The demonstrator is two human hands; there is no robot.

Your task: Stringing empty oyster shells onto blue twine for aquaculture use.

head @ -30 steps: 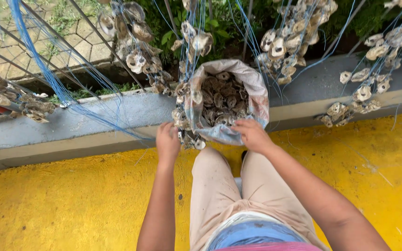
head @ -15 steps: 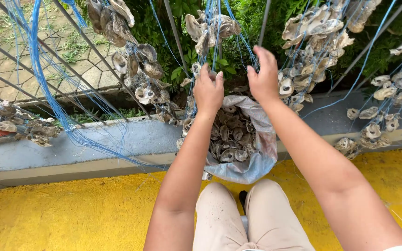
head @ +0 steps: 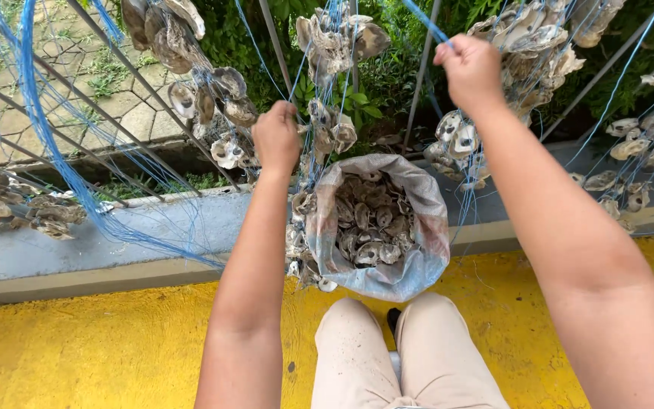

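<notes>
A grey woven sack full of oyster shells stands on the ground in front of my knees. My left hand is raised above it, fingers closed around a string of shells on thin blue line. My right hand is higher and to the right, pinching a blue cord that runs up and left. More shell strings hang right behind that hand.
A metal railing with slanted bars carries several hanging shell strings and blue cords. A grey concrete ledge runs below it, with yellow painted floor in front. Green shrubs and paving lie beyond.
Both hands rose from the sack's rim to the hanging strings and moved apart. The right hand went up and right onto the blue cord; the left now grips a shell string.
</notes>
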